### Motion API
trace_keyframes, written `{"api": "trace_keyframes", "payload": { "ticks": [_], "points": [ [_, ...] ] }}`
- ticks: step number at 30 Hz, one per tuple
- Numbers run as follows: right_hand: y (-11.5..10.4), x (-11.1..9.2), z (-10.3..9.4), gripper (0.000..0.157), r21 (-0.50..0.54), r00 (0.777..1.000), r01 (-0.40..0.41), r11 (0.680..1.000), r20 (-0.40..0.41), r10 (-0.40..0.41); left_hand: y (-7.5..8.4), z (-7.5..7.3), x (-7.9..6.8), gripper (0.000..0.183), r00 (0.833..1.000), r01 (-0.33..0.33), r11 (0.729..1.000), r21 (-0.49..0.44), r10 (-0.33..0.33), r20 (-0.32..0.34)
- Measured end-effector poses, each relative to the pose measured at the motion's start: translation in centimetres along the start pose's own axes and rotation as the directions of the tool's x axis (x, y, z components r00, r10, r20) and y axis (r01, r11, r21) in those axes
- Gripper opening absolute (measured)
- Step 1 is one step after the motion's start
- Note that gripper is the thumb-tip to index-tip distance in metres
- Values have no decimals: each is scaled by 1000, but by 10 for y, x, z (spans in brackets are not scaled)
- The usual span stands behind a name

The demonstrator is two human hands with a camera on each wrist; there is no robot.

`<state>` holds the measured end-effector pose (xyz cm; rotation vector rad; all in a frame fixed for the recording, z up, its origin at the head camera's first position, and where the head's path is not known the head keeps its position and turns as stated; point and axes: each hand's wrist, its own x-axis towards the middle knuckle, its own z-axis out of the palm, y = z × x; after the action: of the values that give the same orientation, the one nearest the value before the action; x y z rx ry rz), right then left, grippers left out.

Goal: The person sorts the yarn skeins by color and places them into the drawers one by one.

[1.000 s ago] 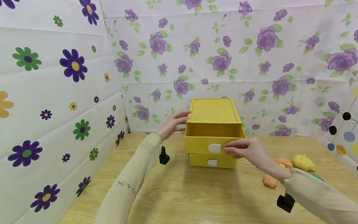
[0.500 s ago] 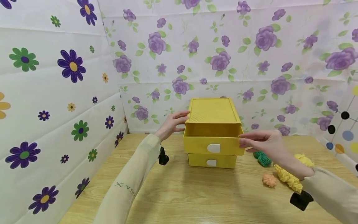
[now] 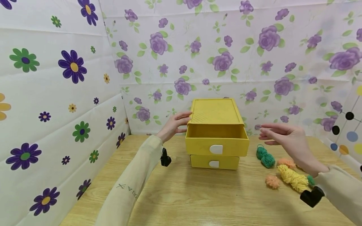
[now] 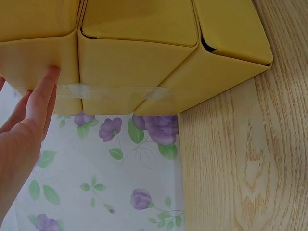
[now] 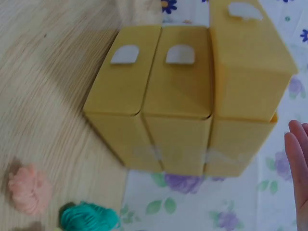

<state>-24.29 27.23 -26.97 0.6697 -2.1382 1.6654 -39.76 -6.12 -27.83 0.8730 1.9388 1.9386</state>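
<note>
A yellow drawer unit (image 3: 216, 111) stands on the wooden table, its top drawer (image 3: 202, 147) pulled out toward me. White half-round tabs mark the drawer fronts; the right wrist view shows three stacked levels. My left hand (image 3: 174, 125) rests its fingertips against the unit's left side near the top, and in the left wrist view a fingertip (image 4: 52, 74) touches that yellow wall. Off to the right of the pulled-out drawer, my right hand (image 3: 289, 136) is in the air, fingers loosely extended and holding nothing.
Right of the unit lie skeins of yarn: green (image 3: 266, 157), yellow (image 3: 294, 179) and orange (image 3: 272, 181). A flowered cloth wall (image 3: 158, 78) rises directly behind the table. Another printed cloth (image 3: 51, 131) closes the left side.
My right hand has left the top drawer's front beside its tab, sliding right past the edge and then up into the air. The left hand and the pulled-out drawer stay put.
</note>
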Motion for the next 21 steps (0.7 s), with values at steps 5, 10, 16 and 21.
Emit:
{"api": "trace_keyframes", "payload": {
  "ticks": [5,10,16,21],
  "points": [
    [24,0,-13,33,8,996,-72,997,-43,73,0,0,0,39,1000,-5,1000,15,5,0],
    [45,-3,-20,37,-28,978,-197,980,-76,194,0,0,0,38,1000,-9,1000,21,9,1],
    [74,-6,-27,43,-122,930,-361,925,-125,346,0,0,-1,38,1000,-12,1000,27,12,1],
    [103,-9,-34,48,-199,913,-403,893,-153,378,1,0,-2,38,1000,-13,1000,23,13,3]
  ]
}}
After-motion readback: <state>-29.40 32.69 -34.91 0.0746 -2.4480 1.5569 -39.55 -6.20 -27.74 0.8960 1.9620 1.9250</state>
